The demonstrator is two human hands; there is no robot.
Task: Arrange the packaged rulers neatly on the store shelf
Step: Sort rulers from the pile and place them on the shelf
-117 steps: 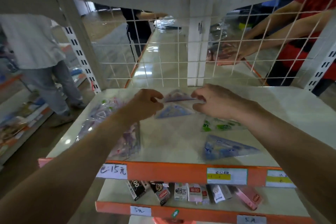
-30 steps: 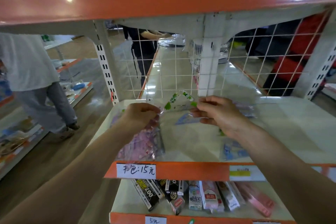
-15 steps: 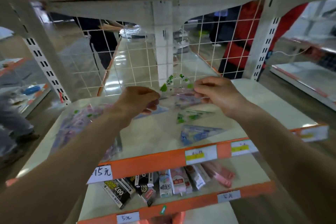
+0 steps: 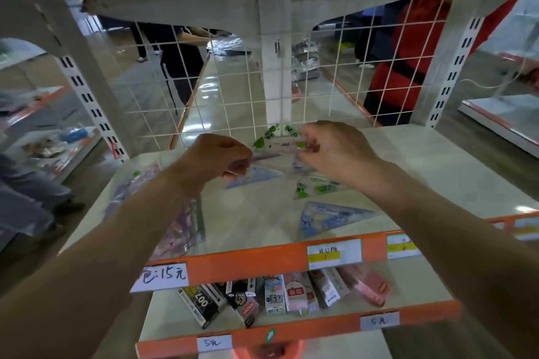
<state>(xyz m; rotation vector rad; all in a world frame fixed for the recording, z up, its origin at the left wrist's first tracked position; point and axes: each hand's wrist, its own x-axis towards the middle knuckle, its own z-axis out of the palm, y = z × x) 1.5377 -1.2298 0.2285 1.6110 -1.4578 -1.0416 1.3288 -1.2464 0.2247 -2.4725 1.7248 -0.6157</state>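
Holding up a clear plastic pack of rulers with green print (image 4: 275, 140) above the white store shelf with the orange front edge (image 4: 256, 221), well clear of the board. Pinched at one end by the left hand (image 4: 215, 156), fingers curled under and thumb on top. Gripped at the other end by the right hand (image 4: 335, 151), fingers folded round the pack's edge. Stretched roughly level between the two, in front of the white wire mesh back panel (image 4: 233, 90). Blurred, so possibly more than one pack in the grip, with a purple strip showing just beside the left hand's fingertips.

Lying flat on the shelf just below the left hand: a blue triangular ruler pack (image 4: 256, 176). Below the right hand: a green-printed triangular ruler pack (image 4: 316, 186), and nearer than that, close to the front edge, a larger blue triangular ruler pack (image 4: 329, 218). Under the left forearm, to the outer side of that hand: a loose heap of purple and pink clear packs (image 4: 180, 227), overlapping and askew.

Stuck on the orange edge below the left wrist: a white handwritten price label (image 4: 163, 275). One level down: a row of small card boxes (image 4: 277, 297), some leaning. Beyond the mesh, past the right hand: a person in red clothing (image 4: 408, 67).
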